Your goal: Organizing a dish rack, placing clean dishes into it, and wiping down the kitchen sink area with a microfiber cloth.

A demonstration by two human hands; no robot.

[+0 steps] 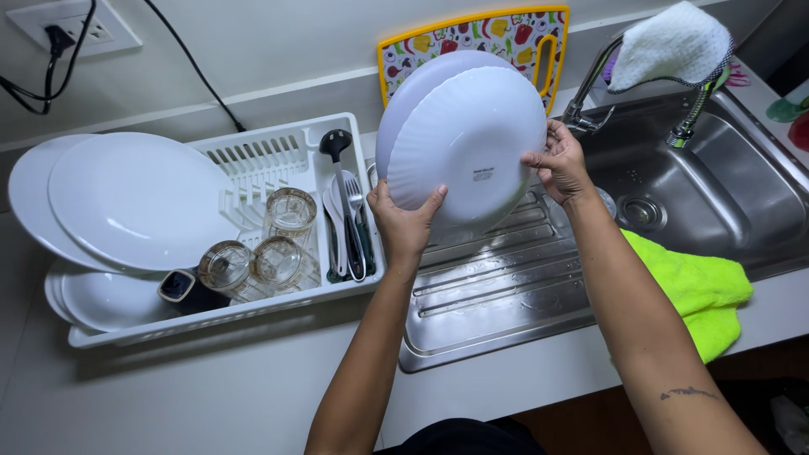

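No packages, signs or screens are seen. One small dark printed mark [483, 174] is borne on the white underside of the front plate [468, 143], near the plate's centre, mid-scene.

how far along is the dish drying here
Looks well along. Done: the white plastic dish rack already holds large white plates, upturned clear glasses and cutlery. In hand: the left hand and right hand hold two stacked round white plates over the steel draining board. Left: only those two; the steel sink shows no dishes.
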